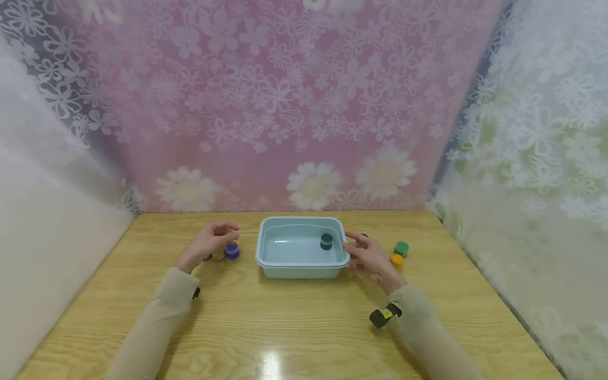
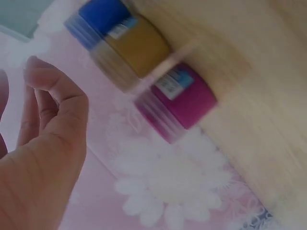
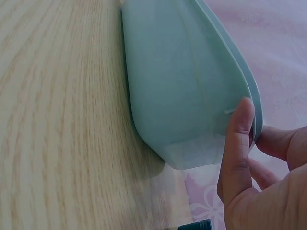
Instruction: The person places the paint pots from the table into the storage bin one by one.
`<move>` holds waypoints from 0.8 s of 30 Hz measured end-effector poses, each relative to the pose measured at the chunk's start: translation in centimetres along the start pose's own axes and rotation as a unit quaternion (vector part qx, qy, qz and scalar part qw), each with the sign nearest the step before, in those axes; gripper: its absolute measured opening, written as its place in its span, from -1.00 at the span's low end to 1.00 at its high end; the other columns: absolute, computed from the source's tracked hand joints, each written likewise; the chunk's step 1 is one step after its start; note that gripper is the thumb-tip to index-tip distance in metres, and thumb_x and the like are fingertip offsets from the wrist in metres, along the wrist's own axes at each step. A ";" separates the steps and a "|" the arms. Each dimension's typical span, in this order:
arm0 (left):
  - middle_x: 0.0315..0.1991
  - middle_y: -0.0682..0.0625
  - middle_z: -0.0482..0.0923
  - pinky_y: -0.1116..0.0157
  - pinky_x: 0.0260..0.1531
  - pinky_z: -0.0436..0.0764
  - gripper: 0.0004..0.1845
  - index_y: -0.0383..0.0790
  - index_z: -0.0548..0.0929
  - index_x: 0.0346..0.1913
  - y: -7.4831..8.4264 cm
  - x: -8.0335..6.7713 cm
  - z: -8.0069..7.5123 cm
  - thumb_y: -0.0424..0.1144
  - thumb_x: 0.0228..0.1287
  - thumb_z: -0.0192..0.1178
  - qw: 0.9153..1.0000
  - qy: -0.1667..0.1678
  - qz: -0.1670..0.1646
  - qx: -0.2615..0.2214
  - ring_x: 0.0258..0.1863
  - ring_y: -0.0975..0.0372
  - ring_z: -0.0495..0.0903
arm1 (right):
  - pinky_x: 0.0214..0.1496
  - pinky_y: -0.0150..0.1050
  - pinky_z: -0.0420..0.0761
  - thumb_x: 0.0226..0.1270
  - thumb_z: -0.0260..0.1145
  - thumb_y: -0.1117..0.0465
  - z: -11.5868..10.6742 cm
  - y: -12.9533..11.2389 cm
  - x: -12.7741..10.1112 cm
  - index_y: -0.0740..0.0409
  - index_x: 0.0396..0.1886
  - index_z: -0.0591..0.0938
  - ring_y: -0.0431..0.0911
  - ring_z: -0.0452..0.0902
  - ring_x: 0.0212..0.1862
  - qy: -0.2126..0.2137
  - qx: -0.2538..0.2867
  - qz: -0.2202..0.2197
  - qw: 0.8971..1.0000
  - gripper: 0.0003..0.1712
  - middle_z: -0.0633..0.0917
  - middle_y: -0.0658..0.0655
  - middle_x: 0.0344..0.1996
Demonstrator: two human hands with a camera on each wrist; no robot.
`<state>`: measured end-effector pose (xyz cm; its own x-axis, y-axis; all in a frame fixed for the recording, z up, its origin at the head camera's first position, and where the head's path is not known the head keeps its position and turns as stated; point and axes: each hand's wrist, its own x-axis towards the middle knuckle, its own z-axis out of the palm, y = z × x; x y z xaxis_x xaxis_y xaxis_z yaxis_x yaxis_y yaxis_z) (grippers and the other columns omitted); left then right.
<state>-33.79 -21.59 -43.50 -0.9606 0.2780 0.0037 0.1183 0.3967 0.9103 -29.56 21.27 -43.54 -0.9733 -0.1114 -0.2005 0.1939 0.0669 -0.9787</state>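
Hands (image 1: 209,243) flanking tub (image 1: 304,272), right (image 1: 372,259) gripping rim (image 3: 254,88), left half-hiding gold jar (image 2: 141,48)

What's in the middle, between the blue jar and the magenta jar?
An ochre jar sits between the blue jar and the magenta jar; the left wrist view shows it.

basin (image 1: 301,272) on table (image 1: 237,327) | jar (image 1: 326,241) in its right end | three jars (image 1: 232,250) left | right jars (image 1: 401,249), perhaps three

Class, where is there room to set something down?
Bare: wooden tabletop before the pale-blue rectangular plastic tub, between beige sleeves. Crowded: around the right hand, round green jar and orange jar; around the left hand and round blue jar.
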 end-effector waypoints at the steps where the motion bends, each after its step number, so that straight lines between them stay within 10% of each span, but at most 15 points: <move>1: 0.11 -0.31 0.57 0.19 -0.30 0.64 -0.58 -0.21 0.56 0.21 -0.3 -0.2 -0.1 -0.11 0.39 0.22 1.000 0.001 -0.002 0.003 0.00 -0.06 0.61 | -0.35 -0.35 0.73 0.44 0.25 0.20 0.0 0.1 -0.1 0.04 0.45 0.36 -0.04 0.64 -0.15 0.001 0.002 0.002 1.000 -0.38 0.49 0.33 0.16; 24: 0.10 -0.26 0.59 0.09 -0.04 0.60 -0.60 -0.36 0.62 0.13 -1.0 -1.2 -1.4 -0.41 0.22 0.33 0.987 -0.021 0.034 0.155 0.02 -0.04 0.54 | -0.35 -0.36 0.74 0.43 0.27 0.16 0.1 0.1 0.3 0.02 0.45 0.36 0.02 0.67 -0.07 -0.009 0.005 0.002 1.000 -0.37 0.48 0.42 0.23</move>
<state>-33.12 -23.57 -43.87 -0.9374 0.3464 0.0367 0.2589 0.6223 0.7387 -29.79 21.15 -43.72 -0.9704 -0.1286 -0.2044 0.1983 0.0583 -0.9784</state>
